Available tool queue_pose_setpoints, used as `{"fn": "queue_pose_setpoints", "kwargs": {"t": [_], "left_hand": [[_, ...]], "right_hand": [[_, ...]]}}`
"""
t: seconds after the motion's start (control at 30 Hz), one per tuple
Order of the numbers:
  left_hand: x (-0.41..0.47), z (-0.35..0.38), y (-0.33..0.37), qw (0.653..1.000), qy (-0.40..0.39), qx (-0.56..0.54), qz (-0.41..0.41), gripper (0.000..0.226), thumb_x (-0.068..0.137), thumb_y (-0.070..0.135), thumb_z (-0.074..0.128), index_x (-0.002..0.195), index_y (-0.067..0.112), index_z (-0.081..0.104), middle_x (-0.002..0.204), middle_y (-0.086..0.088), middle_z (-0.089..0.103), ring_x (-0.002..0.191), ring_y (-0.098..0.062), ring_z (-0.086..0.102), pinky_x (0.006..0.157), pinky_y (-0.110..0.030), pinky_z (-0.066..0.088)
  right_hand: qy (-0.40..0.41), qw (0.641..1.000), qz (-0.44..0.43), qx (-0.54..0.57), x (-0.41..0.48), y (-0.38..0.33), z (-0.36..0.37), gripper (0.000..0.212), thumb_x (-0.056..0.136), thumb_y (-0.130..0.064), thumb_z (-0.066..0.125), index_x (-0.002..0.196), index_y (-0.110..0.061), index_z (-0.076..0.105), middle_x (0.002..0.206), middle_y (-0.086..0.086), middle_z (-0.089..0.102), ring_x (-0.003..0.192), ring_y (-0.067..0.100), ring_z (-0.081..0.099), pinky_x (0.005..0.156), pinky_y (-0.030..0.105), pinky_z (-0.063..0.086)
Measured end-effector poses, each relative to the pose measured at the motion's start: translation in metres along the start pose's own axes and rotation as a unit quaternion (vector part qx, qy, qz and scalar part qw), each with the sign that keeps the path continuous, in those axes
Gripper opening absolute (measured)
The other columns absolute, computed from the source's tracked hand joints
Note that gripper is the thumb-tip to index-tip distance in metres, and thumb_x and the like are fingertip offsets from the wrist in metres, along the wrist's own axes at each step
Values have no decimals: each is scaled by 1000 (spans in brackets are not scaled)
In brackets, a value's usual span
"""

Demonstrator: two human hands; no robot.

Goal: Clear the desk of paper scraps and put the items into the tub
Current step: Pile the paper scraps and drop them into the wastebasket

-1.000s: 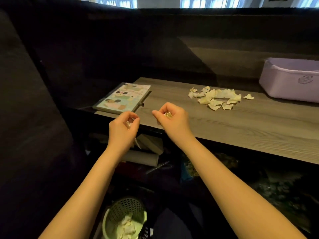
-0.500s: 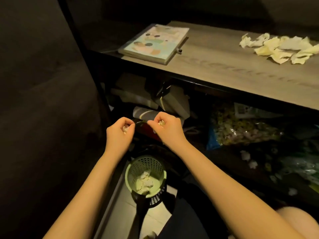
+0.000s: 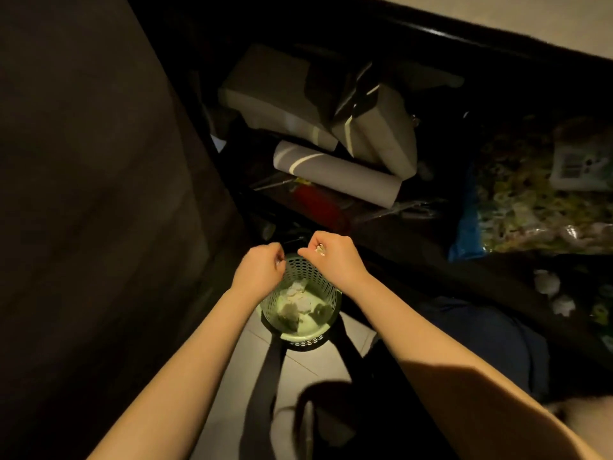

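Both hands hover close together over a green perforated wastebasket [image 3: 300,336] that stands on the tiled floor [image 3: 308,363]. The right hand [image 3: 333,257] is curled, pinching a paper scrap [image 3: 320,250] between thumb and fingers just above the basket's far rim. The left hand [image 3: 260,270] is curled likewise around a smaller white scrap [image 3: 282,261] that barely shows at its fingertips. Crumpled paper [image 3: 297,298] lies inside the basket. Beyond it, under the bench [image 3: 530,14], sit grey boxes [image 3: 282,91], a cardboard tube [image 3: 335,174] and a patterned plastic bag [image 3: 530,207].
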State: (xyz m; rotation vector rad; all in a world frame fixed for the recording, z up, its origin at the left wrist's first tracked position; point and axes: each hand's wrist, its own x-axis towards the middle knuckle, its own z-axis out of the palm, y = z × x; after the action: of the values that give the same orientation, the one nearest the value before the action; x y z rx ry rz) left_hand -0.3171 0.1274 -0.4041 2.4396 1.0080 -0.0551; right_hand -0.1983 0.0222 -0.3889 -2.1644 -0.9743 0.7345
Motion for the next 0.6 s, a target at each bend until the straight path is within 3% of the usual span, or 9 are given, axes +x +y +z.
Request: {"fn": "queue_pose_setpoints", "kwargs": {"t": [0.23, 0.47, 0.6], "left_hand": [[29, 53, -9, 980, -159, 117, -8, 24, 88, 20, 53, 107, 6, 55, 114, -13, 58, 105, -29, 56, 82, -37, 46], [36, 77, -20, 975, -201, 81, -52, 74, 78, 42, 69, 137, 10, 36, 137, -13, 45, 123, -32, 47, 98, -40, 44], [34, 72, -28, 974, -206, 84, -48, 74, 78, 42, 68, 138, 12, 37, 138, -12, 45, 125, -29, 46, 100, -39, 43]], "right_hand": [[-36, 999, 19, 1, 15, 15, 2, 26, 89, -35, 59, 75, -14, 53, 81, 4, 61, 80, 20, 56, 69, 33, 42], [-73, 994, 86, 6, 21, 32, 0, 35, 92, -39, 54, 65, -16, 49, 67, -2, 53, 64, 13, 49, 56, 30, 34], [-75, 993, 93, 8, 18, 34, 4, 33, 92, -37, 54, 67, -15, 49, 68, -1, 53, 65, 15, 49, 58, 31, 34]]}}
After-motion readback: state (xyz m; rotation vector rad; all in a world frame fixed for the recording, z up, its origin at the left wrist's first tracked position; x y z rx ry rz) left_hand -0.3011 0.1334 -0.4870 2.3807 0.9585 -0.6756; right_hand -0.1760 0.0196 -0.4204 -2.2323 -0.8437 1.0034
